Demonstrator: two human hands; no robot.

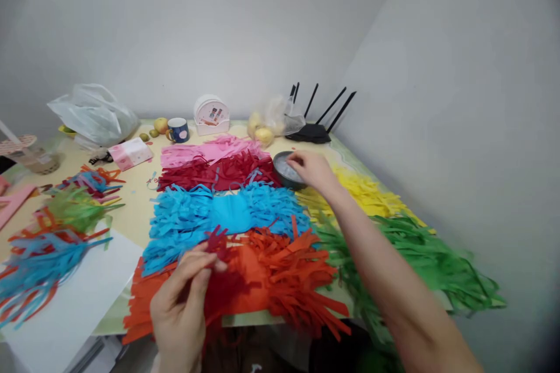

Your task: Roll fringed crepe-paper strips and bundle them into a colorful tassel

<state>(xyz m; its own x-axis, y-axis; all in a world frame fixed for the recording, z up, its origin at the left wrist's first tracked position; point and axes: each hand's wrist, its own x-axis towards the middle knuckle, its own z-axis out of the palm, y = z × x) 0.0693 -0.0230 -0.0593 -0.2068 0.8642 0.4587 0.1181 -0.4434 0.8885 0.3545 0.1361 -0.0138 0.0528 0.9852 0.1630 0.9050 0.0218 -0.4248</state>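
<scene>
My left hand [184,297] is closed in a pinch on a dark red fringed paper strip [225,285], which hangs in front of the orange fringed paper [254,262]. Over a small dark grey bowl [284,170] with pale or clear contents, my right hand [312,169] has its fingertips pressed together at the rim. Whatever those fingers hold, if anything, is too small to tell. Beyond the orange paper lie blue [230,213], dark red [223,172] and pink fringed papers [214,150] in rows. Yellow [367,192] and green fringed papers [420,250] lie under and beside my right arm.
Bundled multicolour tassels [48,250] lie at the left, partly on a white sheet [91,297]. Along the back stand a plastic bag [94,113], a blue mug [178,130], a white holder [212,116], bagged fruit [265,131] and a black router [310,133]. A drink cup [39,157] stands far left.
</scene>
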